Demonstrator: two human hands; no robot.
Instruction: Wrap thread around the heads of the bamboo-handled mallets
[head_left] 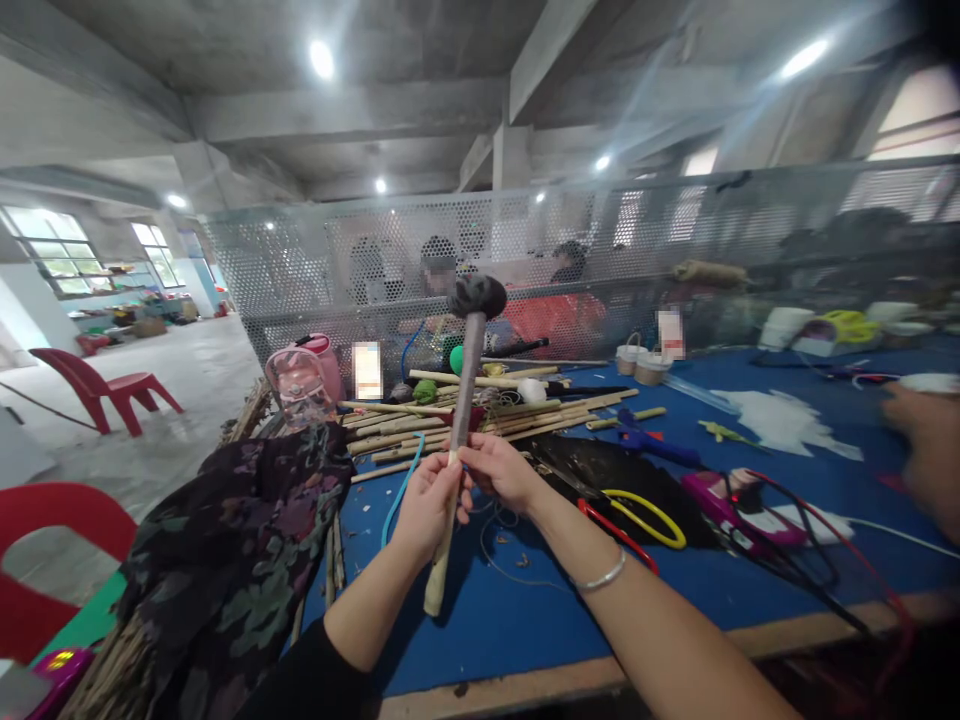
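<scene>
A wooden stick with a black rounded head [480, 298] stands nearly upright before me, above the blue tabletop [480, 640]. Grey wrapping [466, 375] covers its upper shaft, while the lower end [436, 588] is bare pale wood. My left hand [427, 505] is closed around the shaft just below the wrapping. On the other side my right hand [501, 472] pinches it at the wrapping's lower edge, its fingertips close to the left ones. Scissors with yellow and red handles [651, 515] lie to the right of my right hand.
Behind the stick lies a pile of thin sticks [405, 425]. A blue glue gun [656, 440], a purple power strip [739, 515] with cables, and white sheets [784, 420] are on the right. Dark patterned cloth [232, 550] drapes the left. A co-worker's blurred hand [926, 440] is at far right.
</scene>
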